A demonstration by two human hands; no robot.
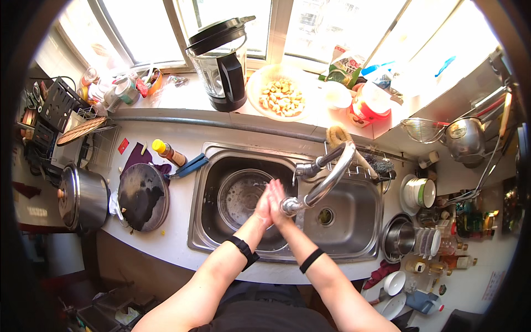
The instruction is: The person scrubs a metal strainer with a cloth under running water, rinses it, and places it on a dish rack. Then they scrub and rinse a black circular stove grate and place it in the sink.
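Note:
My left hand point(264, 207) and my right hand point(277, 203) are pressed palm to palm over the left basin point(210, 182) of a stainless-steel double sink. Their fingers point away from me, and whatever may lie between the palms is hidden. Below them, a round metal pan point(238, 199) with bubbly liquid sits in that basin. A curved chrome faucet point(332, 176) arches beside my right hand, its base close to my right wrist. Black bands circle both of my forearms.
A round dark lid point(144, 197), a yellow-capped bottle point(170, 152) and a lidded steel pot point(85, 197) stand left of the sink. The right basin point(352, 220) has a drain strainer. On the sill are a blender jug point(220, 68) and a bowl point(253, 97) of pale pieces. Steel bowls point(398, 236) sit at right.

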